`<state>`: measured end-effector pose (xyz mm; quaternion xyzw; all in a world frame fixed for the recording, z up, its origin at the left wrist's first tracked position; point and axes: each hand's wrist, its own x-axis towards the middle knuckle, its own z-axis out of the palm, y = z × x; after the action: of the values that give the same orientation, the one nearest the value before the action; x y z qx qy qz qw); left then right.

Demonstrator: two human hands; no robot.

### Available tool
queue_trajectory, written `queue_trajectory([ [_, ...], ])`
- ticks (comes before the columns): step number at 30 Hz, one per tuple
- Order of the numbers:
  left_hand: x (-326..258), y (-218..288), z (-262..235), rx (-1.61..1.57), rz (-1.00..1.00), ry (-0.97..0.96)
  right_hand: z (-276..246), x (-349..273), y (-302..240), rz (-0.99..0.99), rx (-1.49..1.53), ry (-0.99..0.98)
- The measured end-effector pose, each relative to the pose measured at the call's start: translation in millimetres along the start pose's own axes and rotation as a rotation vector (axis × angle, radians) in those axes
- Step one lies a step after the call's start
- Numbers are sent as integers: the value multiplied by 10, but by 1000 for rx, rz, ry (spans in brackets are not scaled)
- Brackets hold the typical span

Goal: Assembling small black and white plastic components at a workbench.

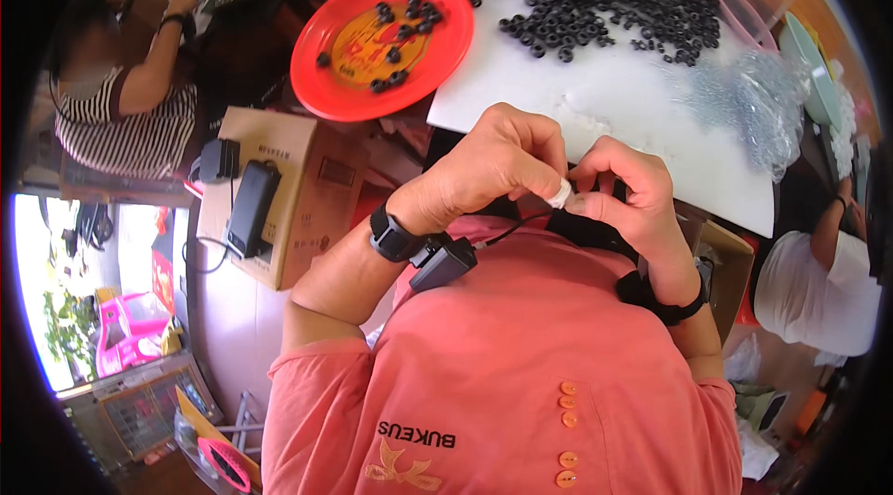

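Note:
My left hand and my right hand meet in front of my chest, at the near edge of a white work surface. Each has its thumb and forefinger pinched. What they hold between them is too small and covered by the fingers to name. A white wrap sits on a fingertip of the left hand. Beyond the hands lies a heap of small black ring-shaped pieces. To the left, a red plate carries several more black pieces. Black straps circle both wrists.
A tangle of clear plastic lies at the right of the surface, near a pale green basin. A cardboard box at the left bears a black battery-like block. One person sits at far left, another at far right.

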<state>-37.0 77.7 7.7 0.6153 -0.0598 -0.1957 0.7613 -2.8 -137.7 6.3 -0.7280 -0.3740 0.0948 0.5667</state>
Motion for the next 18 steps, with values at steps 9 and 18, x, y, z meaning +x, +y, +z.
queue_trajectory([
  [9, -564, -839, -758, -189, -63, 112, -97, 37, 227, 107, 194, 223],
  [18, -959, -2007, -1647, -487, -107, 459, -90, 54, 283, 158, 208, 245],
])
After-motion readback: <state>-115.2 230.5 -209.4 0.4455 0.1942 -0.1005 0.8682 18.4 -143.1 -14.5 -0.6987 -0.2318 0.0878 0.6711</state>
